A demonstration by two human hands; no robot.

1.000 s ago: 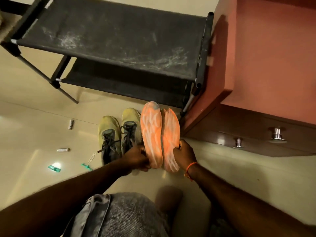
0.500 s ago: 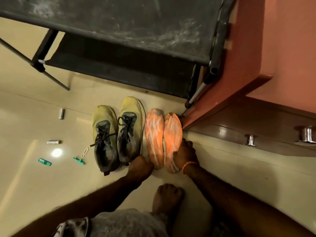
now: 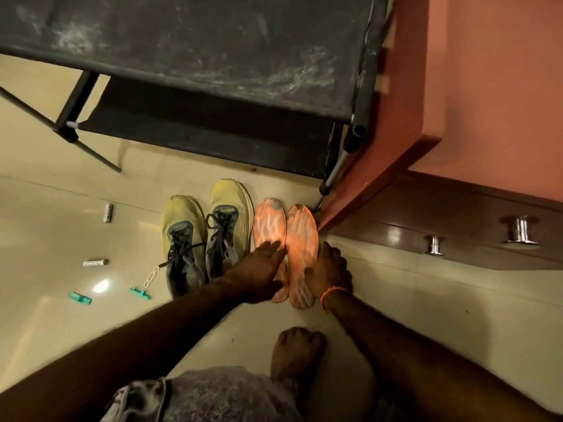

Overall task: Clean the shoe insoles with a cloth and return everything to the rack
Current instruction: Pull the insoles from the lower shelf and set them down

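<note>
Two orange insoles, streaked white and worn grey at the toes, lie side by side on the floor [image 3: 426, 315] right of the shoes [image 3: 207, 236], before the rack [image 3: 213, 53]. The left hand [image 3: 259, 275] lies flat, fingers straight, on the left insole [image 3: 269, 220]; the right hand [image 3: 330, 272] rests on the right insole [image 3: 301, 233], its thumb over the heel end.

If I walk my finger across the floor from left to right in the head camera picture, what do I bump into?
Green clip → battery → left shoe → right shoe → left insole → right insole → drawer knobs.
</note>
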